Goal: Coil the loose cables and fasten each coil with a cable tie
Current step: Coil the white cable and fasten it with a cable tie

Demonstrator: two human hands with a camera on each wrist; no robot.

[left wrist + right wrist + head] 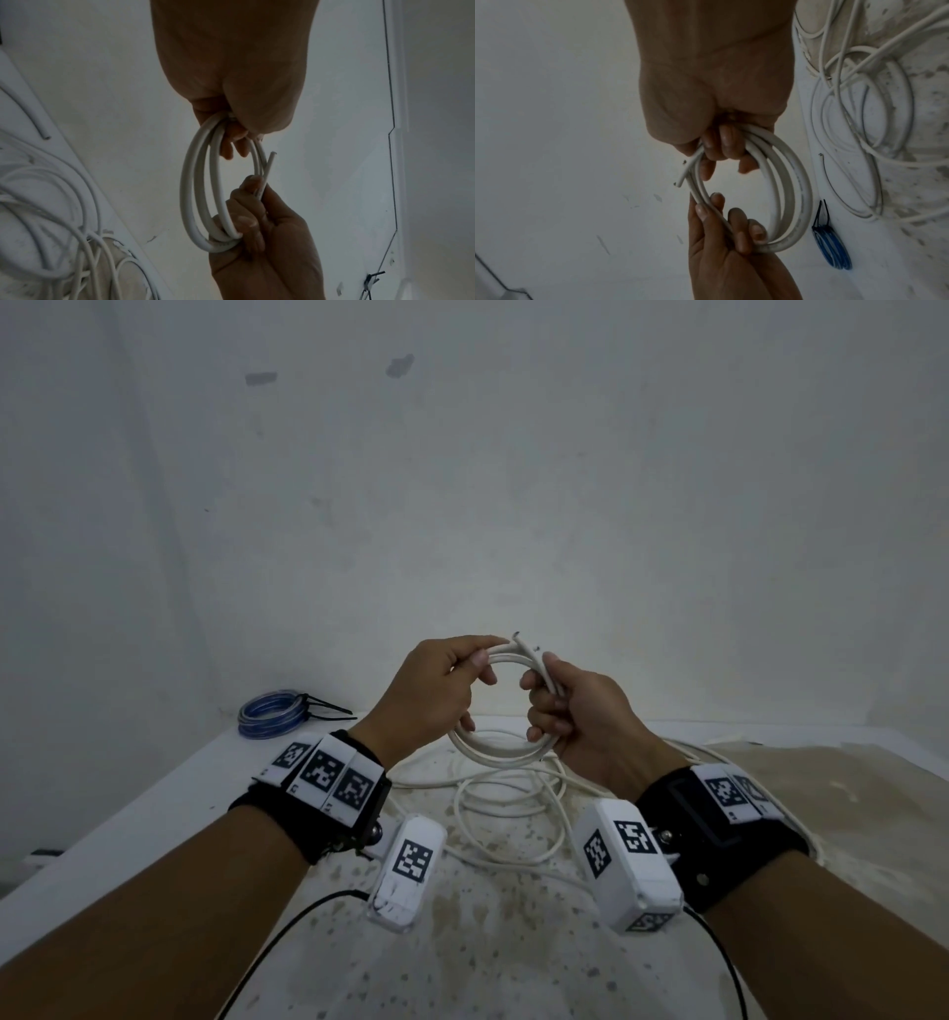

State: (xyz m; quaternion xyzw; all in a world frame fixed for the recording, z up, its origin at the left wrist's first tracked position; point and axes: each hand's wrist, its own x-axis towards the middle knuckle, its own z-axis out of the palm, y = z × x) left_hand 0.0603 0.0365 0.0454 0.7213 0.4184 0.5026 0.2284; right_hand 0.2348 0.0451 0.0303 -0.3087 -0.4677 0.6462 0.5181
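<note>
A white cable coil (495, 753) of a few loops hangs upright above the table, held between both hands. My left hand (475, 671) grips its left side, thumb on top and fingers curled through the ring. My right hand (539, 698) grips the right side, fingers wrapped round the strands. Two cut cable ends (519, 640) stick out at the top between the hands. In the left wrist view the coil (199, 192) runs from my left hand (232, 130) down to my right hand (253, 225). In the right wrist view, one end (687, 170) juts past the right hand's fingers (725, 142).
A blue cable coil (268, 714) bound with a black cable tie (328, 707) lies at the table's far left corner by the wall. Loose white cables (513, 796) sprawl on the speckled table (488, 942) under the hands. A thin dark wire (827, 182) lies near them.
</note>
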